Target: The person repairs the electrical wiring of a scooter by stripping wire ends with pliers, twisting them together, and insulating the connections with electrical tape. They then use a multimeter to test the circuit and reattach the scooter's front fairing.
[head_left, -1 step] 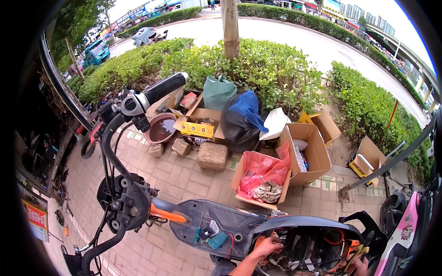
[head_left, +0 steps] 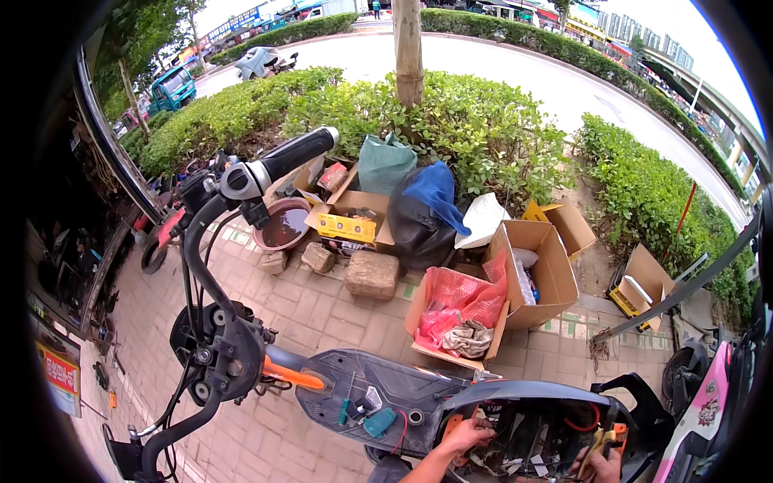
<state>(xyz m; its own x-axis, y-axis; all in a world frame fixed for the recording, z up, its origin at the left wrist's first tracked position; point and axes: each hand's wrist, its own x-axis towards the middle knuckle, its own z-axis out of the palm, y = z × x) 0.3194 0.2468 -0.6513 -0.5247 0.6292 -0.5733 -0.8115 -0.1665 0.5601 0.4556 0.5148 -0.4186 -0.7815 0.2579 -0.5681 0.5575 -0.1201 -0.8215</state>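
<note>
An electric scooter stands before me, its open under-seat compartment [head_left: 527, 406] full of wires and small parts. Inside the compartment's left end my left hand [head_left: 465, 439] has its fingers pinched together; whatever is between them is too small to make out. Toward the right end, my right hand [head_left: 597, 467] is closed around yellow-handled pliers [head_left: 601, 441]. A red wire loop [head_left: 584, 417] lies close to the pliers. On the scooter's dark footboard [head_left: 330, 372] rest a teal screwdriver [head_left: 344, 410] and a teal box-shaped device [head_left: 379, 423] with a red lead.
Black handlebars [head_left: 193, 266] rise at left. Beyond the scooter stand an open carton [head_left: 523, 258], a carton with red bubble wrap [head_left: 459, 298], a black bag [head_left: 419, 225], stone blocks [head_left: 372, 274] and a basin of dark water [head_left: 283, 224]. A pink-and-white vehicle panel [head_left: 700, 410] is at right.
My right hand has shifted left with the pliers, which now stand more upright. My left hand stays at nearly the same spot. The view has tilted slightly.
</note>
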